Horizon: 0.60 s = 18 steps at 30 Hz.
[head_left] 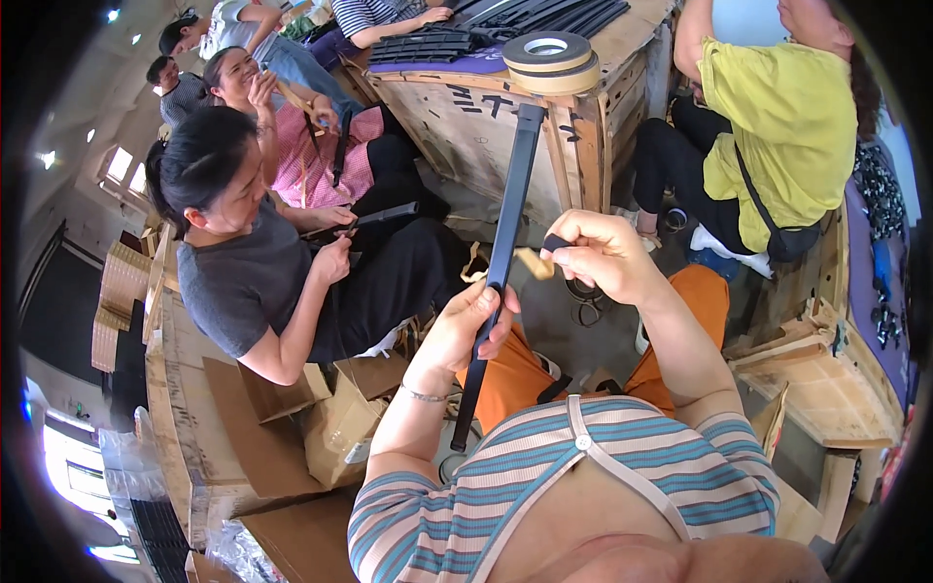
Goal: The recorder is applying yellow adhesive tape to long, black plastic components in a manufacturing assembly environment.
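Note:
My left hand (465,328) is closed around a long, narrow black bar (509,209), which slants upward from my lap toward the wooden crate ahead. To the right of the bar, my right hand (610,260) pinches a short black strip of tape (556,243) between thumb and fingertips. A curl of tan backing paper (533,263) hangs beside that strip, between the bar and my right fingers. Whether the paper is still attached to the tape, I cannot tell. The bar's top end reaches up near the crate's corner.
Two stacked rolls of tape (552,64) sit on the wooden crate (466,126), near a pile of black bars (544,21). Close on my left, a seated co-worker (243,262) handles a dark part. Another in yellow (777,126) sits at right. Cardboard boxes (340,432) stand at lower left.

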### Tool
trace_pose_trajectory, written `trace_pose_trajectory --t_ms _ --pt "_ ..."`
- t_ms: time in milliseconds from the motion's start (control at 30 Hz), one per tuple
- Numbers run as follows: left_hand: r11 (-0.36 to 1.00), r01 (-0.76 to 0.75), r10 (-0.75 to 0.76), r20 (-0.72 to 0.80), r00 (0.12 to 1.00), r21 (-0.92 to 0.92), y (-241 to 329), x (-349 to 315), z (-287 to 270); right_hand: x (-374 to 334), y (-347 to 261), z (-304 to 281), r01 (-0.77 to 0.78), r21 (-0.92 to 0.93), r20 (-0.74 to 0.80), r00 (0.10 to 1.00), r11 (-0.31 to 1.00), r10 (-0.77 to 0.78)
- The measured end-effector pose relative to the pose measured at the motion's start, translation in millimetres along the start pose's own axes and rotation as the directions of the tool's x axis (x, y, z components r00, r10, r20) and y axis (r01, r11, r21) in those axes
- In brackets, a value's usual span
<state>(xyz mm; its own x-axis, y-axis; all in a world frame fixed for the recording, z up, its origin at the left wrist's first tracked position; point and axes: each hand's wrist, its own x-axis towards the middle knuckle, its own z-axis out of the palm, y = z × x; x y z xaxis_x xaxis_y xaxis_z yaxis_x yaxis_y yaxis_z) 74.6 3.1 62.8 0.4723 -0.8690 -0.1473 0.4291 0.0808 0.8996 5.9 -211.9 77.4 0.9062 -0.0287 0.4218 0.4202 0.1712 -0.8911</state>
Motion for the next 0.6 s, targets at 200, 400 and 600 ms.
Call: trace_pose_trajectory --t_ms 200,400,600 --pt "0.999 0.016 -0.017 0.012 1.000 0.051 -2 -14 7 2 7 4 0.080 -0.208 0.002 0.997 0.975 -0.082" --pt "0.998 0.049 -0.049 0.013 0.999 0.038 -5 -20 8 1 -2 9 -0.001 -0.172 -0.015 1.000 0.985 -0.001" --pt "0.998 0.046 -0.046 0.016 0.999 0.036 -3 -21 11 0 1 9 -0.007 -0.164 -0.031 1.000 0.986 0.002"
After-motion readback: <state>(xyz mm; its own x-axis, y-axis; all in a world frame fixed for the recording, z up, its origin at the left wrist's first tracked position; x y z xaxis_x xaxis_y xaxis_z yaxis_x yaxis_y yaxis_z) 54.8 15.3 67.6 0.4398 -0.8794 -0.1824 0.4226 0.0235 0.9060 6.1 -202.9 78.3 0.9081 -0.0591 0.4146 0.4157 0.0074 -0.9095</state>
